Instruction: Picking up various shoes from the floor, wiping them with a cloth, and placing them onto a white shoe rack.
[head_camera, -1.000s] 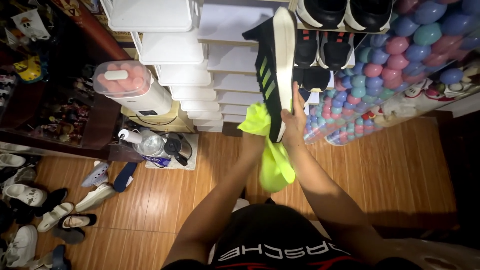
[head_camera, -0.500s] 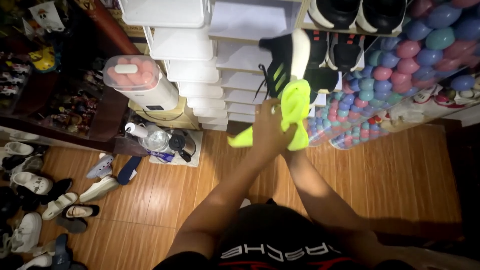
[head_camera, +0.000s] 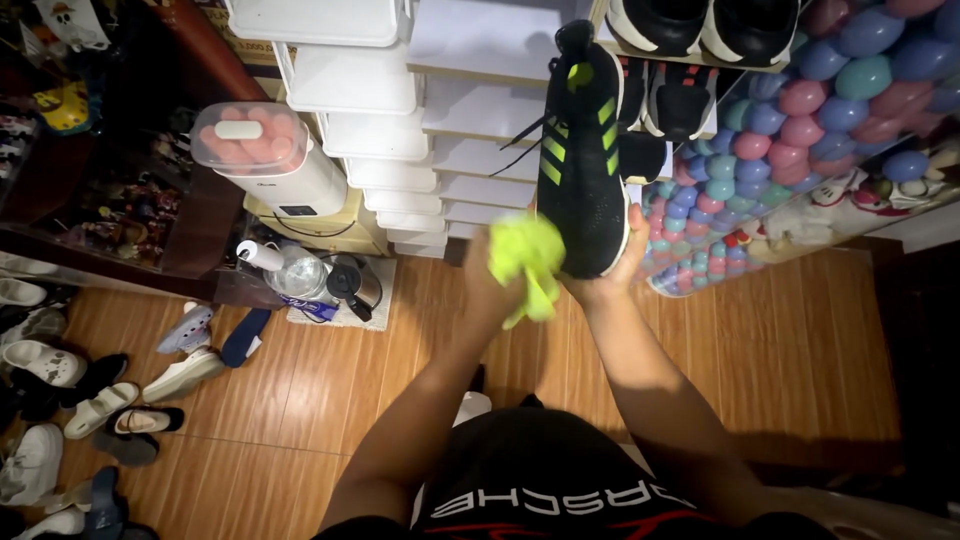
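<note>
Wooden floor (head_camera: 800, 330) fills the lower half of the frame. Stack of white shoe boxes (head_camera: 400, 130), upper centre; about eight drawer fronts can be counted, the lower ones blurring together. Clear bin of coloured balls (head_camera: 830, 110), upper right, too many to count. White appliance with a pink-tinted lid (head_camera: 270, 160), one, upper left, with a dark kettle (head_camera: 352, 288) and a clear bottle (head_camera: 290, 275) below it on a small mat. Loose shoes and slippers (head_camera: 60, 400) scattered at lower left, roughly a dozen, exact count unclear. Two pairs of dark shoes on the rack (head_camera: 690, 30) at the top right edge.

One black sneaker with neon-green stripes (head_camera: 585, 160), centre top, held upright, upper facing the camera, laces trailing left. Right hand (head_camera: 612, 268) cups its lower end from beneath, fingers curled round the edge, closed on it. Left hand (head_camera: 495, 285) is bunched tight round one neon-yellow cloth (head_camera: 527, 262), pressed against the sneaker's lower left side.
</note>
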